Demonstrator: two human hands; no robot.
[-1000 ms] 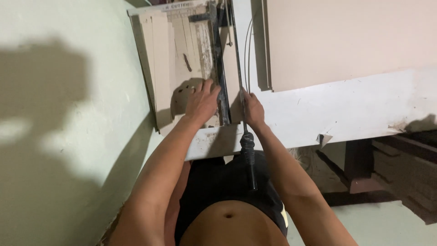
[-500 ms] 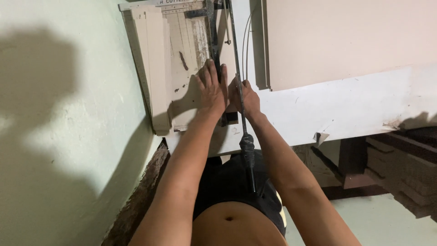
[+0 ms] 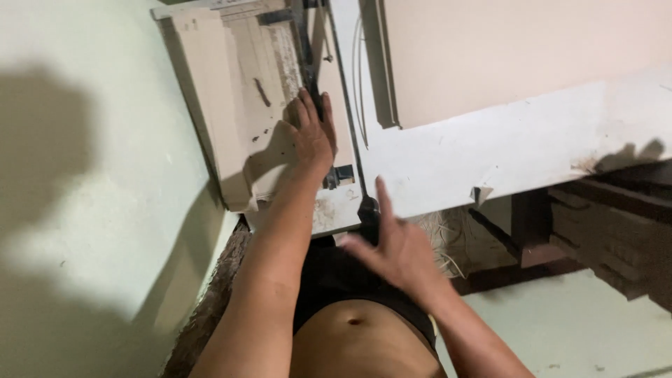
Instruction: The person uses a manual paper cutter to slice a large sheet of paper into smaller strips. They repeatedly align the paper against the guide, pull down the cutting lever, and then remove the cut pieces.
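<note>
Two hands in view: both ours, one planted on the work, one off it.
Wall [image 3: 84, 210]: pale green, fills our left side of the view; our shadow falls on it.
White bench [image 3: 504, 150]: broad painted surface running off to the right, edge chipped near a torn flap.
Board stack [image 3: 238, 105]: pale flat sheets lying on the bench end beside the wall; long axis runs away from us, toward the top of the view.
Dark bar [image 3: 308, 49]: narrow metal strip lying along the stack's right edge, parallel to that long axis; what it belongs to we cannot tell.
Left hand [image 3: 313, 133]: palm down on the stack, fingers spread and flat, fingertips just touching the dark bar; pressing, not gripping anything.
Right hand [image 3: 395, 248]: lifted clear below the bench edge, fingers apart, index raised, holding nothing.
Dark handle [image 3: 369, 213]: short black grip at the near bench edge, in line with the bar, just beside our right fingers but apart from them.
Key relation: stack and bar lie ahead of the left hand, which is the nearer; the handle lies up and left of the right hand.
</note>
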